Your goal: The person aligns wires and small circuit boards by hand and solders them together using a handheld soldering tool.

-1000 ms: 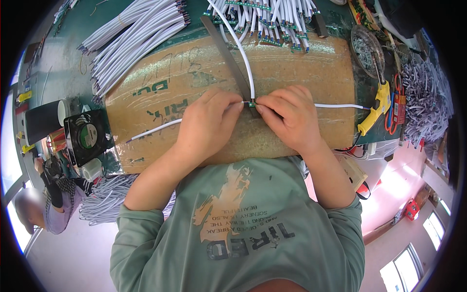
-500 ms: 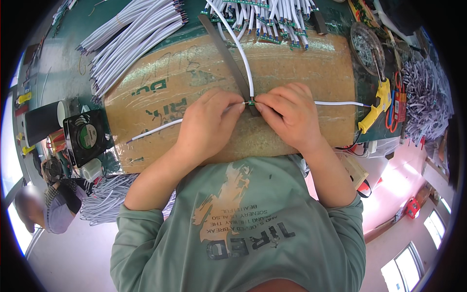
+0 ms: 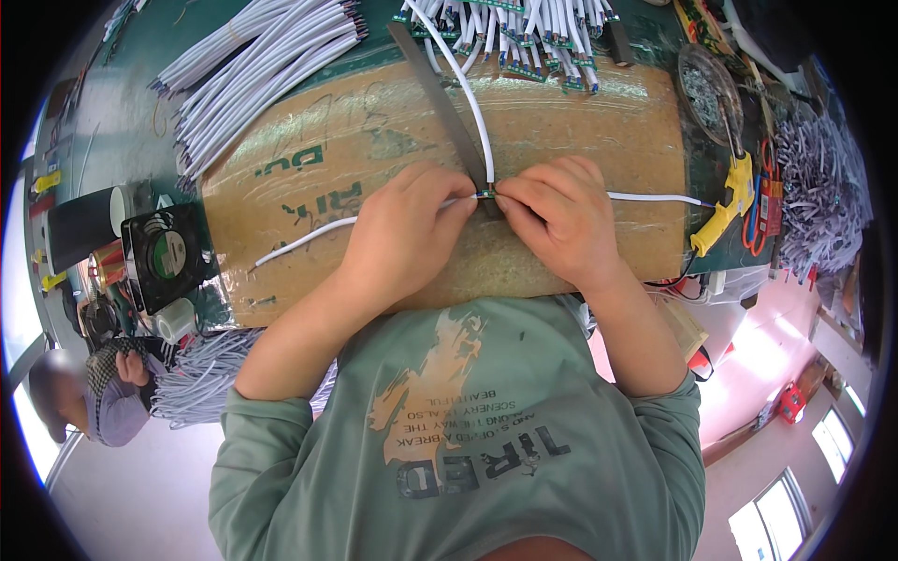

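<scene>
A small green circuit board (image 3: 486,194) sits between my fingertips. My left hand (image 3: 402,229) pinches a white cable (image 3: 304,239) close to the board's left end; its tail trails leftward over the cardboard. My right hand (image 3: 559,220) is closed at the board's right end, and its fingers hide part of the grip. Another white cable (image 3: 655,197) comes out from behind that hand toward the right. From the far side, a third white cable (image 3: 479,107) reaches down to the board. Under it slants a dark flat metal strip (image 3: 435,93).
Cardboard (image 3: 599,122) covers the green worktop. White cables (image 3: 267,79) lie bundled far left; several cables with boards (image 3: 547,47) are piled far centre. A black fan (image 3: 168,252) stands left. Rightward are a yellow-handled tool (image 3: 730,210), a dish (image 3: 706,89) and a wire heap (image 3: 823,192).
My left fingertips and their cable have moved slightly right, closer to the board; the cable's tail has shifted with them. The hand of a person at the far left has come into view.
</scene>
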